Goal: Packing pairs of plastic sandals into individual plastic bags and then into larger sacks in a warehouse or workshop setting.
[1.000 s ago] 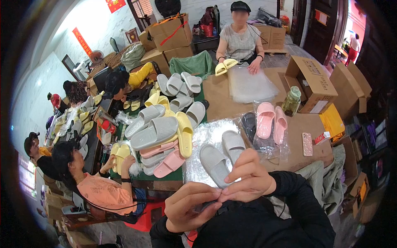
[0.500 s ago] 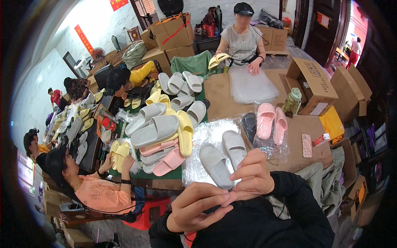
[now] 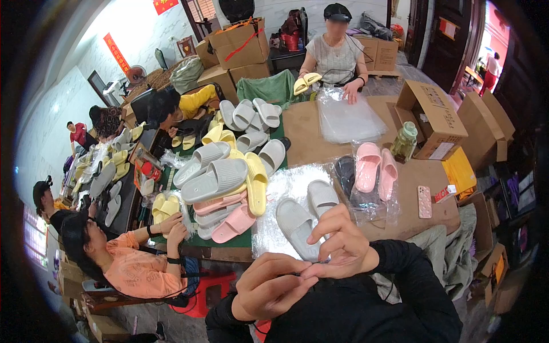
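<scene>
My left hand (image 3: 270,286) and my right hand (image 3: 346,243) meet at the table's near edge, thumbs and fingertips pinched together. Whatever lies between the fingertips is too small to make out. Just beyond them, a pair of grey slippers, the left one (image 3: 296,220) and the right one (image 3: 322,195), rests on a shiny clear plastic sheet (image 3: 266,234). My right hand partly covers the right slipper. To the left rises a pile of grey, yellow and pink slippers, with a ribbed grey slipper (image 3: 214,180) near its top.
Pink slippers (image 3: 368,166) lie in clear plastic on the right, near a green bottle (image 3: 405,140), a phone (image 3: 424,202) and an open carton (image 3: 440,134). Across the table a person (image 3: 336,63) touches a stack of clear bags (image 3: 349,123). At left sits a co-worker in orange (image 3: 143,266).
My hands stay pinched together, shifting slightly, and the right fingers have spread a little. The co-worker in orange has moved both hands off the yellow slippers. The person opposite has lowered the yellow slippers.
</scene>
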The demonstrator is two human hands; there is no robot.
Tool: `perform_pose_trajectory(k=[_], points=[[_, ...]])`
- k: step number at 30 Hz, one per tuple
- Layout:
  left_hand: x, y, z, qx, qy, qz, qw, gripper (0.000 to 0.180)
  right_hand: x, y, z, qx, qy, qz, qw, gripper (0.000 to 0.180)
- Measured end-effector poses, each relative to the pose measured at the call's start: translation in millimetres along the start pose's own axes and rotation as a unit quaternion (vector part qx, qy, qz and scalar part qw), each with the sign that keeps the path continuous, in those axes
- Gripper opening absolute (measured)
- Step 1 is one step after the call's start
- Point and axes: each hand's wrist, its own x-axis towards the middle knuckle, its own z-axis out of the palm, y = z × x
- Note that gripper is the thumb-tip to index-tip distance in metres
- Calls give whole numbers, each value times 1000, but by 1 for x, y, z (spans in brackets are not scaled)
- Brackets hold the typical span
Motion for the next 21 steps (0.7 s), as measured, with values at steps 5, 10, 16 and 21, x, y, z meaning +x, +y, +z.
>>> perform_pose_trajectory(k=[5, 10, 16, 21], points=[[2, -2, -1, 13, -2, 27, 1000, 30, -1, 3, 2, 18, 8, 9, 1000, 31], [7, 1, -2, 17, -12, -5, 1000, 28, -3, 3, 3, 50, 4, 45, 998, 29], [5, -1, -6, 11, -8, -29, 999, 31, 0, -1, 5, 177, -38, 139, 974, 14], [-2, -3, -9, -2, 49, -67, 997, 32, -1, -15, 4, 412, -33, 313, 855, 18]])
